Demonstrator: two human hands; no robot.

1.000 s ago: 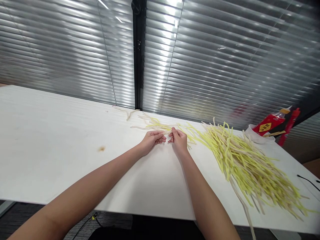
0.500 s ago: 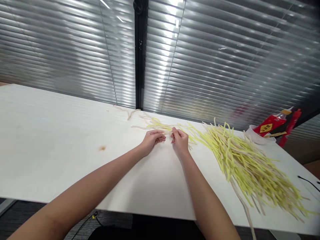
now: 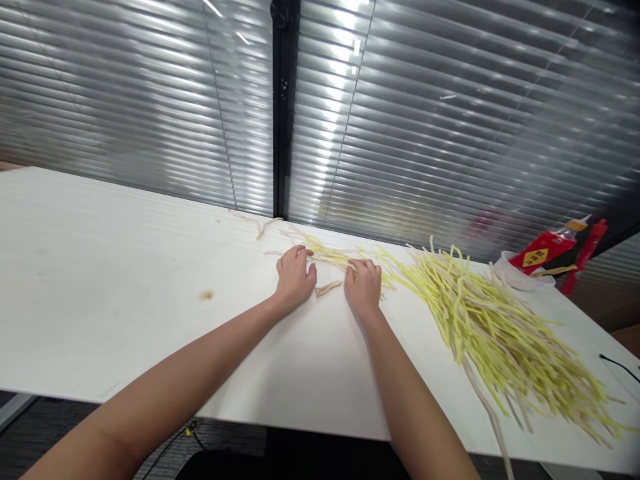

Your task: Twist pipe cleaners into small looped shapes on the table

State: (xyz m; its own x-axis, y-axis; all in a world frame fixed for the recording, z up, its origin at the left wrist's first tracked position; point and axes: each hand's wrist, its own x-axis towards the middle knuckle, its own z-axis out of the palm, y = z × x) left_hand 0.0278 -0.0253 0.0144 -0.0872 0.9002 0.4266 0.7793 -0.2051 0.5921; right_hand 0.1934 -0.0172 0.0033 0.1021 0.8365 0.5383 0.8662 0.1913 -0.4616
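My left hand (image 3: 296, 277) is open and palm down, thumb apart from the bent fingers, its fingertips at the near edge of a loose row of yellow and beige pipe cleaners (image 3: 333, 256). To its right, my right hand (image 3: 364, 285) rests palm down over the same row, fingers loosely bent and nothing visibly gripped; the undersides of its fingers are hidden. Between the two hands a short, doubled beige pipe cleaner (image 3: 329, 288) lies on the white table. A large heap of yellow and beige pipe cleaners (image 3: 493, 327) spreads to the right.
At the far right, a white bowl (image 3: 517, 277) holds a red glue pouch (image 3: 543, 252) with a yellow cap. Loose beige pieces (image 3: 267, 227) lie near the blinds (image 3: 410, 120) at the table's back edge. A black cable (image 3: 620, 365) crosses the right edge of the white table (image 3: 150, 280).
My hands were close together, pinching a pale strand. They have since parted and turned palm down, and the short beige pipe cleaner now lies on the table between them.
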